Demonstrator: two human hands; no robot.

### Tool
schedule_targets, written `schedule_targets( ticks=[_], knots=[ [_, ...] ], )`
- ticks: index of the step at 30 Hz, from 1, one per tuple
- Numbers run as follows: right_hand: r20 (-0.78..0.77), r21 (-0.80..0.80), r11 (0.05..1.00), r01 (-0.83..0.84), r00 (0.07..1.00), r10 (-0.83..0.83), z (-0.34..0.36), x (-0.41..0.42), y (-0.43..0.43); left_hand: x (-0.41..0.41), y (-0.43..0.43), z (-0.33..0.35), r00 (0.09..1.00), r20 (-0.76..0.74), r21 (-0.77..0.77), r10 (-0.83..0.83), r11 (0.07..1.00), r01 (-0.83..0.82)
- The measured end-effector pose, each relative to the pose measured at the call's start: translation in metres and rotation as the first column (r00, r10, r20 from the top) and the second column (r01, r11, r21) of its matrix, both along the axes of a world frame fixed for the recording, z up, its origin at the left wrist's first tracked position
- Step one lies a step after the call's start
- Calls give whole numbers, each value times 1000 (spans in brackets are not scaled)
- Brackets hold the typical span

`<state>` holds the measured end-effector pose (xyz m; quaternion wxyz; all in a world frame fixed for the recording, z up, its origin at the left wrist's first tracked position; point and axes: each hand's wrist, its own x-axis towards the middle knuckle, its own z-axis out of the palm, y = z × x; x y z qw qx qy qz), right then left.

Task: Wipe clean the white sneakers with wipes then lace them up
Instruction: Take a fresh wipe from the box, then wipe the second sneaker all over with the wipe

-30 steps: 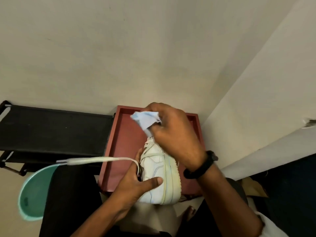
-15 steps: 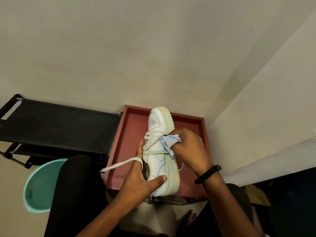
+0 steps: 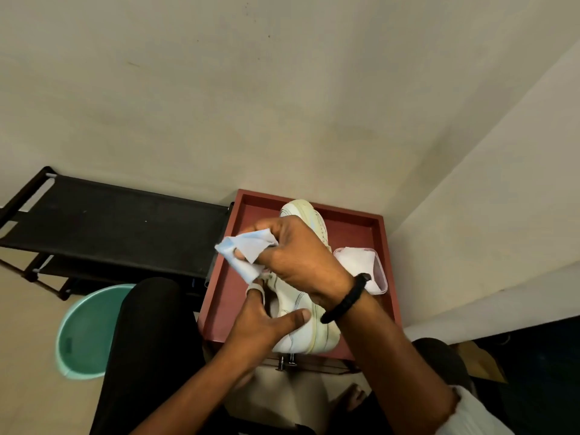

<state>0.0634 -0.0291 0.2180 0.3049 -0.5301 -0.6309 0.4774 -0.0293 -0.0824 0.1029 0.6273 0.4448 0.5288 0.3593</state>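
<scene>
the white leather sneaker [image 3: 309,339] is over the dark red rectangular tray [image 3: 354,227], toe pointing away and heel at the near edge, probably so that dirt and drips land in the tray. whether its sole rests on the tray i cannot tell. the left hand [image 3: 260,321] grasps the heel end, thumb laid across the side, which steadies the shoe against the rubbing. a flat white lace [image 3: 255,288] is looped over its index finger, seemingly to hold it clear of the wiping. the right hand [image 3: 298,255], with a black wristband [image 3: 348,298], pinches a crumpled pale blue wipe [image 3: 248,249] above the lace area, bunched to give a firm pad.

a clear plastic tub of white wipes [image 3: 367,265] sits in the tray just beside the shoe, within easy reach. a teal plastic basin [image 3: 84,331] and a black fabric rack [image 3: 110,224] stand to the left.
</scene>
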Motion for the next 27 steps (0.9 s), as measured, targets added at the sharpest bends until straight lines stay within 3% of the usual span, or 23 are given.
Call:
schedule_targets(
  ticks=[3, 6, 9, 14, 21, 27],
  knots=[
    [-65, 75, 996, 51, 997, -47, 7, 2, 2, -1, 1, 4, 968, 244, -95, 56, 995, -33],
    [-268, 65, 979, 191, 949, -167, 11, 28, -14, -5, 5, 10, 848, 519, -206, 110, 979, -1],
    [-368, 35, 947, 318, 885, -284, 1, 62, -43, -9, 10, 13, 727, 673, -268, 134, 961, 71],
    [-368, 58, 813, 579, 769, -522, -25, 89, -82, -15, 18, 26, 641, 747, -344, 175, 927, 148],
    [-403, 27, 813, 581, 751, -524, -20, 87, -94, -5, 17, 49, 630, 757, -404, 176, 883, 239],
    [-378, -13, 814, 581, 750, -542, -25, 92, -95, 5, 19, 54, 648, 707, -555, 285, 791, 257]
  ],
)
